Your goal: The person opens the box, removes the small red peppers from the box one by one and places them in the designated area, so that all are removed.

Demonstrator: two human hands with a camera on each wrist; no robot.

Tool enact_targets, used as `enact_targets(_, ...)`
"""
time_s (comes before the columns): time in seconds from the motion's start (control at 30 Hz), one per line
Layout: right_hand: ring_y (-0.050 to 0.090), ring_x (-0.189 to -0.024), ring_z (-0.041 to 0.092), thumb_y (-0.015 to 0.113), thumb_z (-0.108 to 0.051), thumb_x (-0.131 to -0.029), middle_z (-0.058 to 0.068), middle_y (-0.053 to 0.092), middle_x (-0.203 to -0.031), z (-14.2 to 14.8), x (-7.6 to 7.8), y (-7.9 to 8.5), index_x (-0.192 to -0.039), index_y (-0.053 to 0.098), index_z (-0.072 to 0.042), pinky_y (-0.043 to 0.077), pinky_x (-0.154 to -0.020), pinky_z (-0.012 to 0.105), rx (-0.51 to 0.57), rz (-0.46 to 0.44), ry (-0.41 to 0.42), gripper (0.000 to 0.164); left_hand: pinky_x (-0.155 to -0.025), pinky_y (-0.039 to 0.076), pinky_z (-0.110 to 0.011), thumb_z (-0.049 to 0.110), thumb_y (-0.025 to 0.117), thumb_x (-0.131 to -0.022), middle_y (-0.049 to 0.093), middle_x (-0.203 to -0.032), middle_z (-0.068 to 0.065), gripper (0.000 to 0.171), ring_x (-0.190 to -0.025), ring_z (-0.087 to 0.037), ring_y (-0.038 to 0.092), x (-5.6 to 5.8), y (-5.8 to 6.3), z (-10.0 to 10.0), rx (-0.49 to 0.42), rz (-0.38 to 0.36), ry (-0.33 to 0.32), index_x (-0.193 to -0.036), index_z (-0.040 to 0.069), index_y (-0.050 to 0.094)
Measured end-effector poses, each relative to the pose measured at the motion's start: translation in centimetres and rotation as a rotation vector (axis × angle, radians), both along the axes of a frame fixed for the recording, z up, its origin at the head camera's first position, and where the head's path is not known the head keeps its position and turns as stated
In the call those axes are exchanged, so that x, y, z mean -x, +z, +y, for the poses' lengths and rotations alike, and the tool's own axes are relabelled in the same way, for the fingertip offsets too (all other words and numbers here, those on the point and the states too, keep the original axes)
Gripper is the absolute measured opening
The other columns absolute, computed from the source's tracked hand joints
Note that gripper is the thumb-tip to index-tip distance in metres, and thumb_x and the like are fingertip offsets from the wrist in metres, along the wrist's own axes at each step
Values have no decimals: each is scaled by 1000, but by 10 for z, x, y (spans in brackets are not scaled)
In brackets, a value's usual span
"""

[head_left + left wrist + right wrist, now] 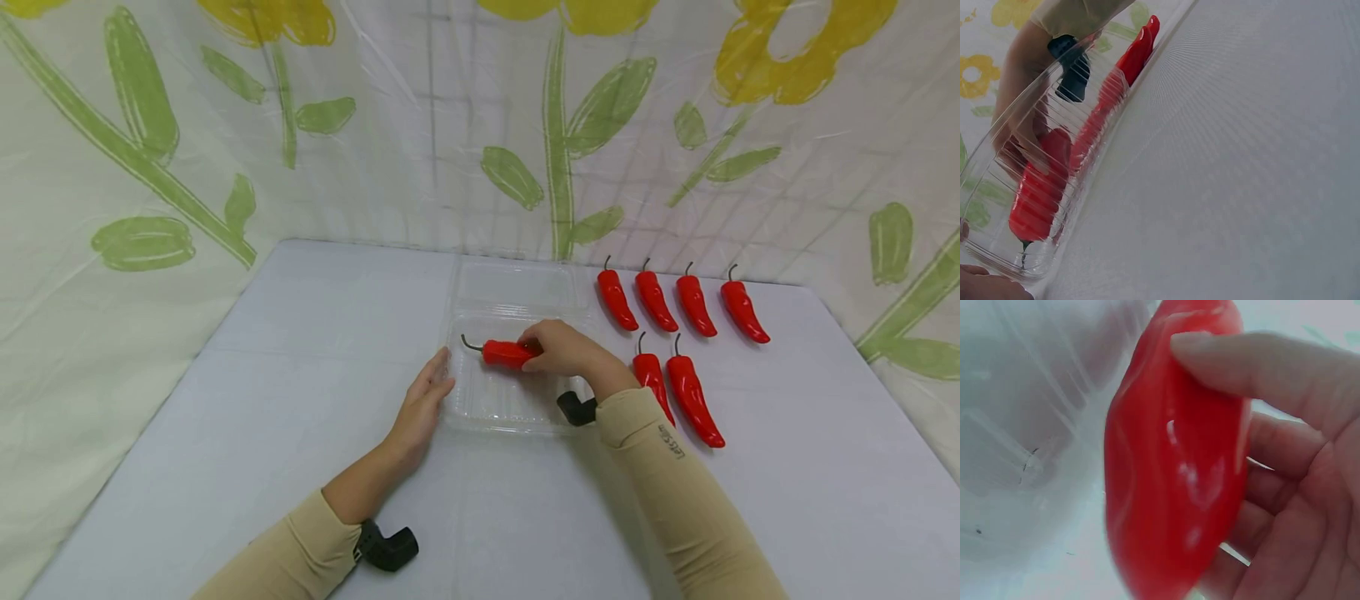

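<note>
My right hand (566,350) pinches a red chili pepper (504,354) between thumb and fingers, over the base of a clear plastic clamshell box (487,408). The pepper lies crosswise, its green stem pointing left. In the right wrist view, the thumb presses on the glossy pepper (1172,462) with the fingers behind it. My left hand (416,417) rests against the box's left side, fingers fairly straight along the wall. Through the clear wall in the left wrist view, the pepper (1038,200) shows inside the box, with left fingertips (991,286) at its lower corner.
The box's lid (517,285) lies folded back toward the flowered curtain (375,167). Right of the box, a row of several red peppers (696,307) lies at the back of the white table (300,400). Two more peppers (693,404) lie nearer, partly behind the right sleeve.
</note>
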State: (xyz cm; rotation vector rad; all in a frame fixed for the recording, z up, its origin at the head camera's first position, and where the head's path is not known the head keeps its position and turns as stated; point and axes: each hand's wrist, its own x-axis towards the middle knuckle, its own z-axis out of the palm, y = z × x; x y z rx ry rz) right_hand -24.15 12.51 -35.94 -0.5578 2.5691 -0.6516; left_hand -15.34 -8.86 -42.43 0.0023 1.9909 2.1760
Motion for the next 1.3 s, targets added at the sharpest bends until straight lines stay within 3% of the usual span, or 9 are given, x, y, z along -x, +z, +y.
enact_targets(0.3, 51, -105, 23, 62, -23, -88, 7, 60, -117, 9, -7, 12, -131, 55, -14, 49, -87, 35, 29, -6, -10, 45, -118, 7, -47, 11, 34, -97, 13, -157, -9, 55, -146, -24, 6, -1, 0, 1, 2, 7, -1, -149, 5, 17)
enact_targets(0.43, 51, -100, 22, 62, -27, -88, 6, 61, -111, 13, -13, 21, -132, 55, -19, 48, -82, 32, 51, 11, -37, 45, -118, 7, -47, 11, 34, -97, 14, -157, -8, 55, -146, -24, 7, -2, 1, 1, 7, -1, 0, -149, 6, 17)
enact_targets(0.67, 53, -95, 22, 65, -28, -86, 6, 62, -105, 26, -26, 29, -131, 56, -19, 47, -75, 29, 113, 125, -95, 46, -118, 6, -46, 10, 34, -97, 12, -157, -10, 55, -146, -25, 6, -2, 1, 1, -6, 13, -8, -149, 4, 16)
enact_targets(0.93, 52, -99, 23, 62, -27, -89, 8, 62, -118, 48, -40, 33, -136, 48, -25, 47, -74, 28, 171, 146, -175, 50, -118, 4, -49, 11, 34, -97, 12, -157, -9, 55, -146, -25, 5, -2, 1, 1, -8, 8, -7, -149, 5, 16)
enact_targets(1.3, 52, -99, 25, 62, -25, -89, 11, 64, -117, 73, -65, 32, -137, 47, -25, 50, -71, 28, 241, 349, -326, 50, -118, 6, -48, 12, 34, -97, 13, -157, -8, 55, -146, -24, 5, -1, 1, 1, 11, 3, -3, -149, 7, 16)
